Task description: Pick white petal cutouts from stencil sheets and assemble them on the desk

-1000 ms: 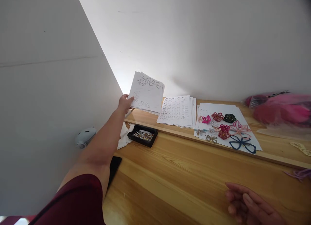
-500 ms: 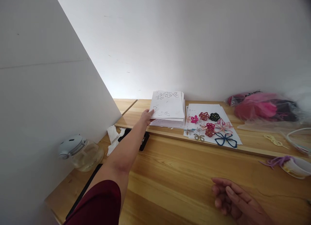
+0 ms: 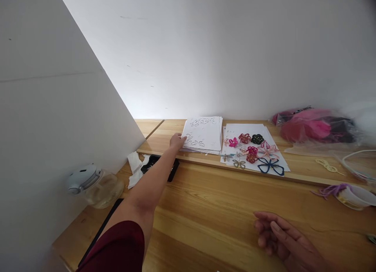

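Note:
My left hand (image 3: pixel 177 141) reaches out to a stack of white paper sheets (image 3: pixel 204 134) on the raised wooden ledge. Its thumb lies over the left edge of the upper sheets, while its other fingers are partly hidden. Flower and petal outlines mark the top sheet. Low on the right, my right hand (image 3: pixel 286 238) hovers above the wooden table (image 3: pixel 202 209), fingers loosely curled and thumb apart, holding nothing visible. To the right of the stack, several coloured flower and butterfly shapes (image 3: pixel 252 154) rest on other white sheets (image 3: pixel 279 165).
At the left stand a clear jar with a grey lid (image 3: pixel 100 188), crumpled white tissue (image 3: pixel 134 166) and a black tray (image 3: pixel 173 171). Plastic-wrapped pink material (image 3: pixel 314 127), a yellow cord (image 3: pixel 329 166) and a white bowl with purple strands (image 3: pixel 357 197) are at the right.
The upper sheets in my left hand have come down onto the stack, which now lies flatter. My right hand has barely moved. The view has shifted slightly.

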Tool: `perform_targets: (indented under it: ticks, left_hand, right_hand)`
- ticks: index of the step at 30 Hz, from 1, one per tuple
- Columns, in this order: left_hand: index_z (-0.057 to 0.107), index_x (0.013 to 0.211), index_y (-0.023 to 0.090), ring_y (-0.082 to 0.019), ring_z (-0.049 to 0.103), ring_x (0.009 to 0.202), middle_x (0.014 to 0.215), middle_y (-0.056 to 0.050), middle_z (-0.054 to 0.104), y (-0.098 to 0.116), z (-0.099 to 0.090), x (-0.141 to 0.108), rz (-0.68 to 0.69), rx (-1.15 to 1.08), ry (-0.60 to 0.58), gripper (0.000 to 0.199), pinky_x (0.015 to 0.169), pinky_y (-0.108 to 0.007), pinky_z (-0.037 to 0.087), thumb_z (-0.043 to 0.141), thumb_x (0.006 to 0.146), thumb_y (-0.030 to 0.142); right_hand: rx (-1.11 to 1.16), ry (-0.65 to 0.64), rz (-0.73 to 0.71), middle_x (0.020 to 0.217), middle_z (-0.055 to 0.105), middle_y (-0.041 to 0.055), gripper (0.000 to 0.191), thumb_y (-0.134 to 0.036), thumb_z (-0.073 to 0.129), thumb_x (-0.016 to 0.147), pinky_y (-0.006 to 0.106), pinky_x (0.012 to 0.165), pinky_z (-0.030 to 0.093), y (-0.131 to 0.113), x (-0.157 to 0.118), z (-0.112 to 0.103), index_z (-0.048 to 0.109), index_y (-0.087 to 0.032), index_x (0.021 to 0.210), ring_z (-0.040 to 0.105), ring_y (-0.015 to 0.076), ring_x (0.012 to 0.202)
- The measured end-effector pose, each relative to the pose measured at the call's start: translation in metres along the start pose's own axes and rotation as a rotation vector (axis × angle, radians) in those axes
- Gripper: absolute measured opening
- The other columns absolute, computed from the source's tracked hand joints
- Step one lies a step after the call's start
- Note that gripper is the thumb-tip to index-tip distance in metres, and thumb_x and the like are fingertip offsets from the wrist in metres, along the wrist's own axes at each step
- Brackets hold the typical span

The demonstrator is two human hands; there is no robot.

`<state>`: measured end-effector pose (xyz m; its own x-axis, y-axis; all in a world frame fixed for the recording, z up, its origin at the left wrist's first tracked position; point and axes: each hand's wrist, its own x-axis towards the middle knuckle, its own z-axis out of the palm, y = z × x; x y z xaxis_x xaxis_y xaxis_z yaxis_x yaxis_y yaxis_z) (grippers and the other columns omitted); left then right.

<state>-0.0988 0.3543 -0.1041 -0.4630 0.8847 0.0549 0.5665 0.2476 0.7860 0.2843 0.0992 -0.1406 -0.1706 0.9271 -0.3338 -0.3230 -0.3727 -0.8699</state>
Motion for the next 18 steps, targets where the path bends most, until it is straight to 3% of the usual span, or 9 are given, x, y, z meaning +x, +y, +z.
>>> perform_targets:
  ticks: [3,6,8,11,13,15,18]
  left_hand:
    - [0.058,0.124,0.015,-0.034,0.054,0.122,0.125,-0.020,0.062,0.008,-0.004,-0.010,0.088,0.141,-0.021,0.052,0.101,-0.044,0.040,0.072,0.078,0.035]
    - [0.059,0.126,0.025,-0.033,0.037,0.137,0.138,-0.012,0.054,0.024,0.003,-0.028,0.270,0.226,-0.096,0.054,0.113,-0.046,0.027,0.074,0.076,0.036]
    - [0.059,0.128,0.032,-0.030,0.031,0.140,0.146,-0.005,0.048,0.039,0.013,-0.041,0.474,0.294,-0.245,0.058,0.115,-0.046,0.023,0.077,0.073,0.039]
    - [0.045,0.141,0.034,-0.033,0.020,0.144,0.159,-0.006,0.028,0.066,0.032,-0.051,0.814,0.555,-0.543,0.075,0.113,-0.056,0.023,0.074,0.073,0.046]
    - [0.042,0.143,0.034,-0.033,0.020,0.143,0.160,-0.005,0.024,0.084,0.046,-0.051,0.852,0.681,-0.618,0.063,0.110,-0.058,0.026,0.062,0.083,0.042]
    - [0.044,0.141,0.034,-0.031,0.025,0.141,0.158,-0.003,0.031,0.099,0.060,-0.047,0.868,0.755,-0.616,0.050,0.108,-0.056,0.029,0.046,0.092,0.028]
    - [0.038,0.146,0.031,-0.029,0.026,0.141,0.151,-0.004,0.043,0.114,0.079,-0.039,0.942,0.851,-0.615,0.067,0.107,-0.051,0.030,0.040,0.084,0.004]
  right_hand:
    - [0.020,0.018,-0.002,0.085,0.070,0.0100,0.033,-0.047,0.070,0.080,0.029,0.054,0.045,-0.003,-0.003,0.005,0.077,-0.021,0.099,0.061,0.0188,0.064]
    - [0.019,0.018,0.000,0.084,0.070,0.0098,0.033,-0.047,0.072,0.079,0.030,0.054,0.044,-0.005,-0.004,0.008,0.077,-0.020,0.098,0.061,0.0193,0.063]
    - [0.022,0.017,-0.002,0.083,0.070,0.0095,0.032,-0.046,0.072,0.078,0.030,0.054,0.043,-0.005,-0.004,0.009,0.077,-0.020,0.097,0.061,0.0194,0.063]
    - [0.022,0.013,-0.001,0.084,0.070,0.0091,0.031,-0.045,0.071,0.079,0.030,0.055,0.043,-0.005,-0.003,0.008,0.077,-0.021,0.098,0.060,0.0194,0.063]
    - [0.006,0.005,-0.001,0.084,0.069,0.0091,0.033,-0.046,0.071,0.079,0.030,0.055,0.043,-0.005,-0.003,0.006,0.077,-0.021,0.099,0.060,0.0199,0.064]
    - [-0.003,-0.001,-0.002,0.085,0.069,0.0091,0.034,-0.048,0.070,0.080,0.031,0.055,0.043,-0.003,-0.003,0.005,0.076,-0.020,0.099,0.061,0.0204,0.064]
    - [0.014,0.010,-0.012,0.086,0.069,0.0086,0.033,-0.047,0.069,0.081,0.031,0.054,0.043,0.000,-0.002,0.003,0.075,-0.021,0.100,0.061,0.0200,0.065]
